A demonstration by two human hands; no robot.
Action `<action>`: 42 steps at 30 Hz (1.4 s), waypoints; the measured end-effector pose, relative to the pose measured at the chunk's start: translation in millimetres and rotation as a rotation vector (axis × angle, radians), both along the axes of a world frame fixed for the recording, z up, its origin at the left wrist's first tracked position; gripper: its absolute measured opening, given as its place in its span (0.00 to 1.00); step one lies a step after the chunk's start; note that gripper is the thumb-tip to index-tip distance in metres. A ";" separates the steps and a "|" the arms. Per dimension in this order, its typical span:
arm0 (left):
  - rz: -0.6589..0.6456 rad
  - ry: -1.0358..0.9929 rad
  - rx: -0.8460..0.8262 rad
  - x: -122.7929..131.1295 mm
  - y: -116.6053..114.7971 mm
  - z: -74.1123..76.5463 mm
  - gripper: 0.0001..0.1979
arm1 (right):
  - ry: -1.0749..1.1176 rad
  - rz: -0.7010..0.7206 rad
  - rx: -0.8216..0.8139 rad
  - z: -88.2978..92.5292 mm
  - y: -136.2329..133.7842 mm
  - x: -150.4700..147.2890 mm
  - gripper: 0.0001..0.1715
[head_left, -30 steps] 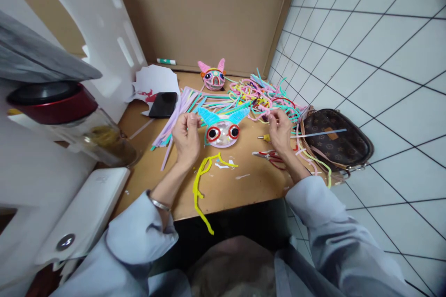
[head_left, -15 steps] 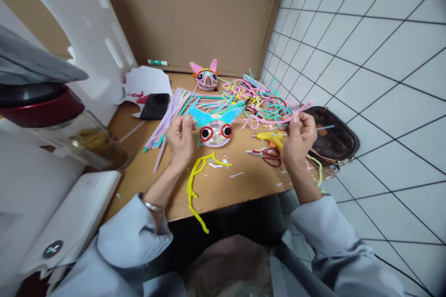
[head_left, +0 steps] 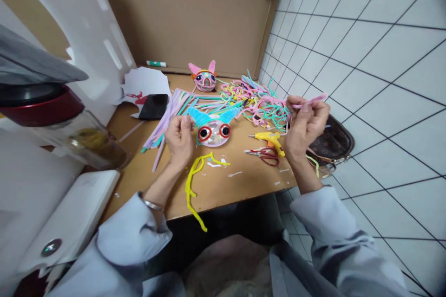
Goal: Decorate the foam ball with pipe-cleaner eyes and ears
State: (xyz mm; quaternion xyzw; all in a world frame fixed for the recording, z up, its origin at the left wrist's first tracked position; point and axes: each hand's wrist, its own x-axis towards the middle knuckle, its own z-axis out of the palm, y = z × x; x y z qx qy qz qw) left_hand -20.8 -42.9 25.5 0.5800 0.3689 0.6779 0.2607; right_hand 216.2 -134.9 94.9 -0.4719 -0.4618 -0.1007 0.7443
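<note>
My right hand [head_left: 309, 123] is raised over the right side of the table, its fingers pinched round a pink pipe cleaner [head_left: 315, 100]. My left hand [head_left: 180, 138] is closed, thumb against forefinger, beside the left ear of an animal-head craft [head_left: 214, 132]. That craft has blue fuzzy ears, red-ringed black eyes and a clear body. Whether the left fingers grip the ear or something thin is hidden. Yellow pipe cleaners [head_left: 189, 190] lie in front of it, over the table edge. Between craft and right hand are a yellow glue gun [head_left: 270, 139] and red-handled scissors [head_left: 267, 155].
Behind stand a pink-eared craft head [head_left: 205, 80], a tangled pipe cleaner heap [head_left: 259, 97] and straight pipe cleaners [head_left: 165, 123]. A phone [head_left: 154, 106], a glass jar [head_left: 94, 141] and a white device [head_left: 75, 222] are leftward. A brown bag [head_left: 334, 141] sits rightward against the tiled wall.
My right hand has moved up and to the right with the pink pipe cleaner, away from the craft. My left hand stays beside the blue ear.
</note>
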 end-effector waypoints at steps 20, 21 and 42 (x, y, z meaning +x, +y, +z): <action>-0.186 -0.001 -0.023 -6.4 -8.0 4.9 0.22 | -0.841 0.272 -0.006 -13.2 -54.0 -40.7 0.13; -0.230 0.004 -0.009 -7.0 -9.9 6.7 0.25 | -0.933 0.321 -0.021 -13.8 -54.4 -47.4 0.13; -0.702 -0.455 -0.404 -19.8 -1.8 41.8 0.31 | -0.959 -0.284 -1.174 -22.0 5.0 25.8 0.24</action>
